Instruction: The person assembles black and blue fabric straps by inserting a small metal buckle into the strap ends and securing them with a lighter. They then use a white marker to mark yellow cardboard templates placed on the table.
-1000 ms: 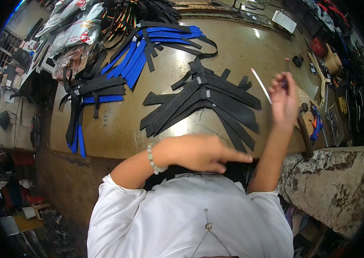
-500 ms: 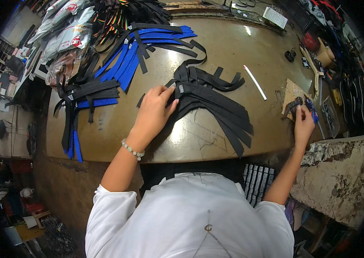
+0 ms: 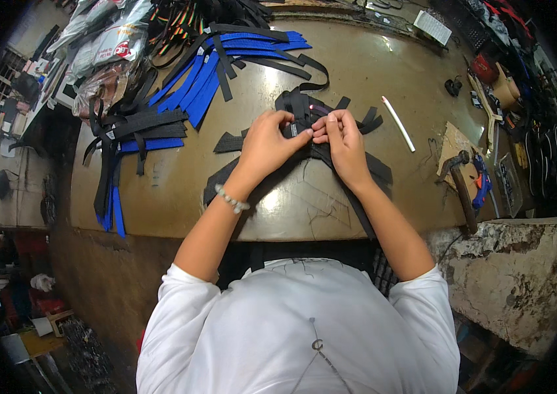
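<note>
I see both hands, left hand (image 3: 268,141) and right hand (image 3: 343,146), now together pinching one black strap (image 3: 299,125); earlier the right hand reached to the hammer (image 3: 460,187).

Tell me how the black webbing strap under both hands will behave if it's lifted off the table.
The black strap is probably floppy: the cut pieces around it lie flat and bend freely over one another. It looks light for its size, since the left hand and right hand work it with fingertips alone. Being flat, it likely won't roll, though it may drag neighbouring strips along.
</note>
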`<state>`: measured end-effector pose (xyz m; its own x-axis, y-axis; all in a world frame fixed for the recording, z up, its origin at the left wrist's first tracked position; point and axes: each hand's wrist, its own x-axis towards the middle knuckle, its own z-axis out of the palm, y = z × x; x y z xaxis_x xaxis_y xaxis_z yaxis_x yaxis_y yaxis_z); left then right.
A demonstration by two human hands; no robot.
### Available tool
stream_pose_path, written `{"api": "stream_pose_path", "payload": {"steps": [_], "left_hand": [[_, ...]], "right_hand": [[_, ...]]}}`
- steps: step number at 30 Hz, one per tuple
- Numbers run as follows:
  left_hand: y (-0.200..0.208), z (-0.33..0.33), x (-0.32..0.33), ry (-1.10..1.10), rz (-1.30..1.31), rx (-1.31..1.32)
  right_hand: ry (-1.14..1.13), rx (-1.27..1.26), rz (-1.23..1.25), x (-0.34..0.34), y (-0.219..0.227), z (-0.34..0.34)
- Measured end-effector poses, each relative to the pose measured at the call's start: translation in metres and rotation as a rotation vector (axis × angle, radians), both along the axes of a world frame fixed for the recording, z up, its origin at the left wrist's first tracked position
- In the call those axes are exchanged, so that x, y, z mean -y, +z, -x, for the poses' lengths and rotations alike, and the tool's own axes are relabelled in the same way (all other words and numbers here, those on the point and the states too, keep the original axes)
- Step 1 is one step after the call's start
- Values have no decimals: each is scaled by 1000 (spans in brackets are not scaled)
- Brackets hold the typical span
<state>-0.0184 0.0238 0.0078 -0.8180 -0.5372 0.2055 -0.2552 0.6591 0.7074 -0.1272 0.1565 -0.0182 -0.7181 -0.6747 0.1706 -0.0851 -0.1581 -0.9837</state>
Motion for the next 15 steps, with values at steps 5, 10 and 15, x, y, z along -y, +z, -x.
{"api": "stream_pose_path", "payload": {"steps": [5,10,15], "left_hand": [[-3,11,7,23,-251,-34],[-10,0,13,60,-365,-92],[-18,-2,11,57,-334,-158]], "right_hand": [[-44,-46,-15,-2,1,-4],[-109,-136,-96,2,5,-8],[-201,-440,-113,3,9,-14]]}}
